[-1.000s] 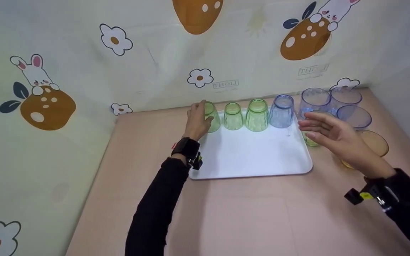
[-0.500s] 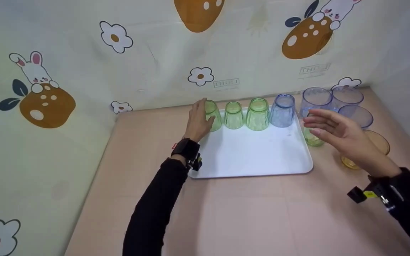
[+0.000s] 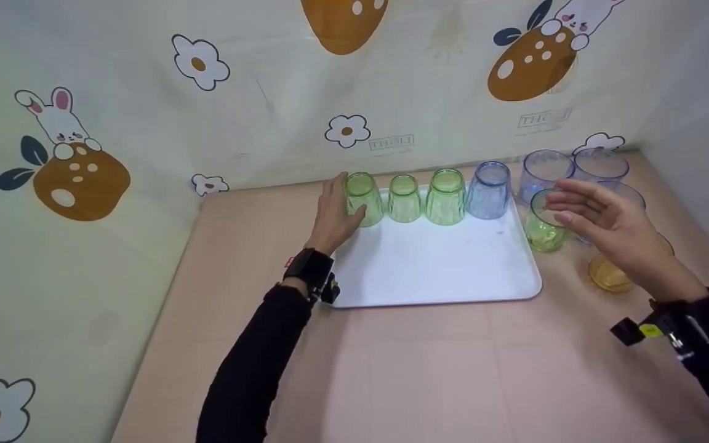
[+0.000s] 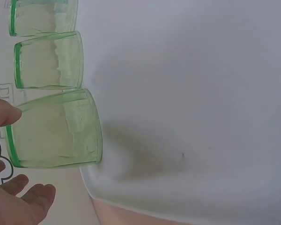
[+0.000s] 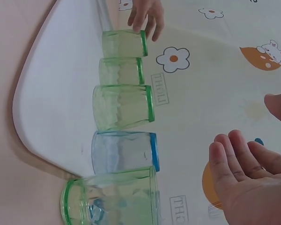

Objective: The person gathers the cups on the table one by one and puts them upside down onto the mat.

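Observation:
Along the far edge of a white tray [image 3: 434, 264], a row of glasses stands upside down. At its left end is a green glass [image 3: 368, 209]; beside it are a smaller green glass [image 3: 404, 203], another green glass [image 3: 447, 206] and a blue glass [image 3: 488, 197]. My left hand [image 3: 333, 218] is spread loosely at the left-end green glass. In the left wrist view its thumb overlaps the glass's base, while the other fingers [image 4: 42, 199] are apart from it. My right hand [image 3: 622, 237] hovers, fingers extended and holding nothing, near an upright green glass [image 3: 542, 237].
To the tray's right, several upright blue glasses [image 3: 533, 184] and a yellow glass [image 3: 610, 275] stand on the pink-beige table [image 3: 416, 369], partly hidden by my right hand. A patterned cloth wall [image 3: 268, 141] rises directly behind the table.
My left hand has drawn slightly left, showing more of the left-end green glass. My right hand has shifted a little right and up, uncovering the upright green glass. The row has stayed put.

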Action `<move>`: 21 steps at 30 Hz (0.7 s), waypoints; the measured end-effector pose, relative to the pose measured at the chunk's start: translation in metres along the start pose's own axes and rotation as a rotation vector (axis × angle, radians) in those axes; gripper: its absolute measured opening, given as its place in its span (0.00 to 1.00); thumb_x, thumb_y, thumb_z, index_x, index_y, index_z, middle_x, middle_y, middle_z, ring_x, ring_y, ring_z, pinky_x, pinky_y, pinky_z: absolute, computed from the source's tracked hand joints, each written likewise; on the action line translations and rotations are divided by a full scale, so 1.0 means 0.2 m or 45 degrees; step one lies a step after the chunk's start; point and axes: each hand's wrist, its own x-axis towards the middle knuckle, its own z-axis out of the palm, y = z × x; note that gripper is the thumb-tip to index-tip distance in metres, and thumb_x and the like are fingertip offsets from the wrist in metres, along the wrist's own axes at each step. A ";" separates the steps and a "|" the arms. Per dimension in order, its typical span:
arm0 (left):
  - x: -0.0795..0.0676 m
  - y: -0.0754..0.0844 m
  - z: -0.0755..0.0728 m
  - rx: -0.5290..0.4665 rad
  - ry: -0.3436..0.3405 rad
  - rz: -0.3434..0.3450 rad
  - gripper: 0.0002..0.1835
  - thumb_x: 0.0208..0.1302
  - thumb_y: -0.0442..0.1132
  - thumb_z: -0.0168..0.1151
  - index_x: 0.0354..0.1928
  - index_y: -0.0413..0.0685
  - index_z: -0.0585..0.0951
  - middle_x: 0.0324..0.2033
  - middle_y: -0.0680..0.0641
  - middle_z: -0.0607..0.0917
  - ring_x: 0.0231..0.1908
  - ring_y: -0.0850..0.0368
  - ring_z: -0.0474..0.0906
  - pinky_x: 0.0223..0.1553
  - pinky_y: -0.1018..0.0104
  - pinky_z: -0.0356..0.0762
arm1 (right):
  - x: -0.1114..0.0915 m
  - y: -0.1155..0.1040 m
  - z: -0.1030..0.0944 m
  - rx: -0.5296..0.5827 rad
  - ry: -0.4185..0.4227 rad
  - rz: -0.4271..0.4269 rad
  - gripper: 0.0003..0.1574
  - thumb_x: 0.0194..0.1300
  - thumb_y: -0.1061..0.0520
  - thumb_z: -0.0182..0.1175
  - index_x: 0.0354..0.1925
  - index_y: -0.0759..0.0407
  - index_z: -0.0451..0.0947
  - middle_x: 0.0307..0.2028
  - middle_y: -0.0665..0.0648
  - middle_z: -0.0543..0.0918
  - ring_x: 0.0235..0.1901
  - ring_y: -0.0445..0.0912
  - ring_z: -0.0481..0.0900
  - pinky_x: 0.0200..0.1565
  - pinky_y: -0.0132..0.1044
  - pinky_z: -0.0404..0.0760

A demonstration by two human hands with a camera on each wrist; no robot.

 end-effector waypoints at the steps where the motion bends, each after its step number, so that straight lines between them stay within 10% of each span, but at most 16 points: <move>1: -0.01 -0.01 0.00 0.002 0.003 0.004 0.40 0.70 0.39 0.66 0.76 0.37 0.57 0.69 0.36 0.63 0.68 0.43 0.62 0.68 0.56 0.60 | 0.00 0.01 -0.01 -0.005 0.019 0.002 0.31 0.74 0.65 0.59 0.71 0.67 0.65 0.59 0.68 0.76 0.58 0.49 0.77 0.56 0.30 0.76; 21: -0.26 -0.07 -0.04 -0.120 0.226 0.225 0.33 0.63 0.34 0.70 0.68 0.34 0.69 0.63 0.38 0.72 0.66 0.46 0.65 0.68 0.55 0.60 | -0.04 0.06 -0.20 -0.266 0.263 0.153 0.38 0.68 0.61 0.68 0.72 0.62 0.65 0.63 0.62 0.74 0.60 0.46 0.71 0.57 0.24 0.71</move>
